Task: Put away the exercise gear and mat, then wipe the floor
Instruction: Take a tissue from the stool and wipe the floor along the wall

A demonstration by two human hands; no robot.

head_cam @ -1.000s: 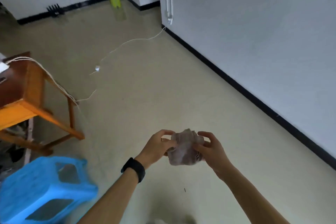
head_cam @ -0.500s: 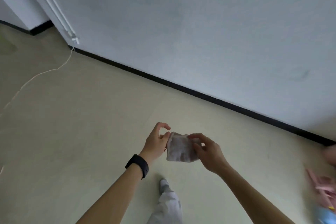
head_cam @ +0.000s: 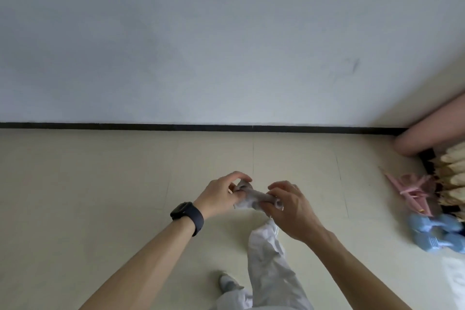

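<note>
A small grey-pink cloth [head_cam: 254,197], bunched into a narrow roll, is stretched between both my hands above the pale floor [head_cam: 100,184]. My left hand [head_cam: 221,195], with a black watch on its wrist, pinches the cloth's left end. My right hand [head_cam: 289,205] curls its fingers round the right end. At the right edge a rolled pink mat [head_cam: 427,131] leans in the corner. Blue dumbbells [head_cam: 437,233] and a pink folded item [head_cam: 412,194] lie on the floor beside it.
A white wall with a black baseboard [head_cam: 201,127] runs straight across ahead. My leg in light trousers [head_cam: 271,267] and a grey shoe [head_cam: 227,282] stand below my hands. Beige slatted objects [head_cam: 453,178] sit at the far right edge.
The view has swung right: the table, blue stool and cable are gone, and the corner with mat and dumbbells has come in. The cloth went from a loose wad to a tight narrow roll.
</note>
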